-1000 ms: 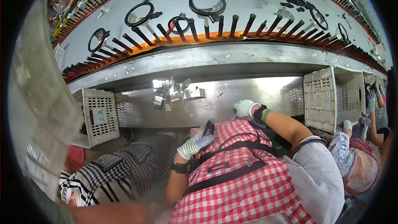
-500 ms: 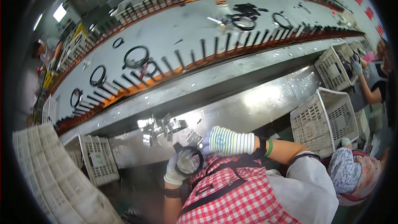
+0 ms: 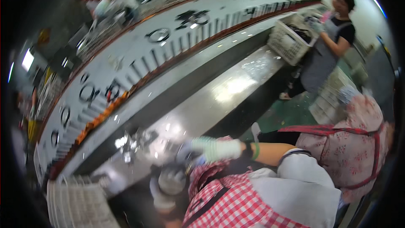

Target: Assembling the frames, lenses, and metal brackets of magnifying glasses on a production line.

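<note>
Here, your left hand (image 3: 159, 195) clasps a round part (image 3: 172, 182). Your right hand (image 3: 203, 147) points to nine o'clock, grip too blurred to tell.

Green floor (image 3: 272, 118), pale wall (image 3: 368, 22), tube light (image 3: 373, 1)

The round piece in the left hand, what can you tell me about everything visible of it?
The round piece is motion-blurred. Its broad face looks pale grey, perhaps metal, with darker material along its upper edge; finer detail is lost. The gloved left hand holds it from the left, beside the red-and-white checked apron. The gloved right hand is close above and to the right; whether it touches the piece is unclear.
</note>
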The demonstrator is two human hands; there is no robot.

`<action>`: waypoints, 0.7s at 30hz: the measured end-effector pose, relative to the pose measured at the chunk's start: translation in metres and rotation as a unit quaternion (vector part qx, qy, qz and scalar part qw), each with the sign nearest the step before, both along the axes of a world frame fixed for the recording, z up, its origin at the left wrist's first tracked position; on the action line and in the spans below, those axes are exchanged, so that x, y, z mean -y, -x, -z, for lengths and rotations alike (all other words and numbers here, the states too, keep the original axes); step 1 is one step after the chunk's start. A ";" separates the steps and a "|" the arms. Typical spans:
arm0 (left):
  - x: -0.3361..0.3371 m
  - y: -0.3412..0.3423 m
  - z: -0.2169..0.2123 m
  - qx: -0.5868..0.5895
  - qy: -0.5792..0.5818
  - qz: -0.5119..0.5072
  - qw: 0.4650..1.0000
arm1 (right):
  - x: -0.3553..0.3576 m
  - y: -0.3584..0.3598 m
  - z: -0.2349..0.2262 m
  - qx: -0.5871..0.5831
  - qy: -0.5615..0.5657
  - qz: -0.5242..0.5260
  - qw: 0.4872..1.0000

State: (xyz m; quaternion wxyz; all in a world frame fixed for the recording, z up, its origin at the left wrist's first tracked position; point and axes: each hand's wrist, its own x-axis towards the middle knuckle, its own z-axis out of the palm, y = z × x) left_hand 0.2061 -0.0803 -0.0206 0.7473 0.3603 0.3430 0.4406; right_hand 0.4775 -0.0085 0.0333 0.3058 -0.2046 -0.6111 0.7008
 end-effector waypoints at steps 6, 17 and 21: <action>-0.084 -0.016 -0.027 0.296 0.278 0.003 0.914 | -0.017 -0.023 0.011 0.161 -0.023 0.198 0.967; -0.127 0.128 0.018 0.291 0.285 -0.040 0.912 | -0.138 0.141 0.031 0.168 -0.059 -0.182 0.967; -0.124 0.139 0.021 0.235 0.290 -0.018 0.928 | -0.148 0.159 0.034 0.190 -0.048 -0.227 0.954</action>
